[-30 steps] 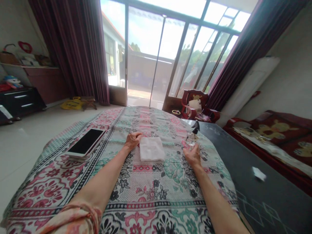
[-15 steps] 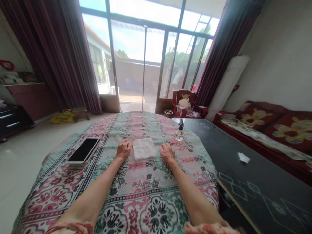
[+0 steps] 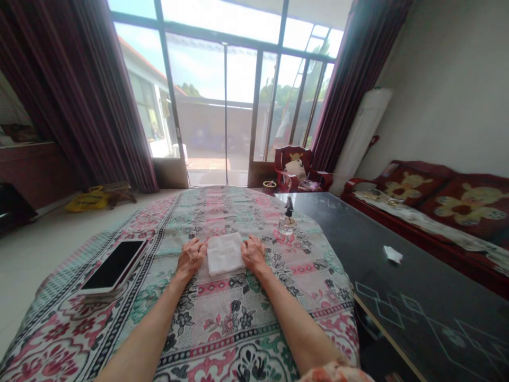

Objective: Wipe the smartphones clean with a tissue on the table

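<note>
Pink, green and black floral tablecloth spread wide. Folded white square cloth lies flat on it. Left hand, fingers curled, at cloth's left edge; right hand, curled, touching right edge; whether either grips, cannot tell. Clear bottle with black top stands beyond right hand; white-framed tablet lies left.
</note>
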Tool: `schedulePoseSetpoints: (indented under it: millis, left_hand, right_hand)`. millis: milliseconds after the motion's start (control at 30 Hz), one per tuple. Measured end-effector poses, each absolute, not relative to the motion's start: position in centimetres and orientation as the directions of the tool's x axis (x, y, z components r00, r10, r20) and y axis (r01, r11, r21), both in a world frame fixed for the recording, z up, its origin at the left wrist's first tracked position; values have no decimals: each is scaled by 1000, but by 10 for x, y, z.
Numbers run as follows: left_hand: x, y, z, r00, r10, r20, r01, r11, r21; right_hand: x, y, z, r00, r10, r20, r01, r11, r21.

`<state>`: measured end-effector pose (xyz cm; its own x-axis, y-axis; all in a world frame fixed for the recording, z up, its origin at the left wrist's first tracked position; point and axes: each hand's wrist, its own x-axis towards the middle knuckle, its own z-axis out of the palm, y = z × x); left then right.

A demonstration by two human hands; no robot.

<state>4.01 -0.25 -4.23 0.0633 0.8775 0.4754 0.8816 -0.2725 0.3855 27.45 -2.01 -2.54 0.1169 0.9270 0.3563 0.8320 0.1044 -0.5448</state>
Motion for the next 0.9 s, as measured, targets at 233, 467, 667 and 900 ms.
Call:
schedulePoseSetpoints:
  millis: [233, 467, 667, 900]
  left_hand:
    - [39, -6, -40, 120, 874, 472, 869, -322, 376]
    - [42, -7, -37, 105, 865, 490, 851, -334, 407]
    - [41, -7, -38, 91, 867, 489, 845, -327, 424]
    - [43, -7, -38, 78, 870, 487, 844, -318, 432]
  right_hand:
    - [268, -18, -25, 81, 918, 387, 766, 191, -613]
    - [269, -20, -20, -29, 907, 419, 668, 330, -667]
    - [267, -26, -14, -46, 915, 400, 611, 343, -713]
    - [266, -29, -13, -109, 925, 365, 521, 366, -771]
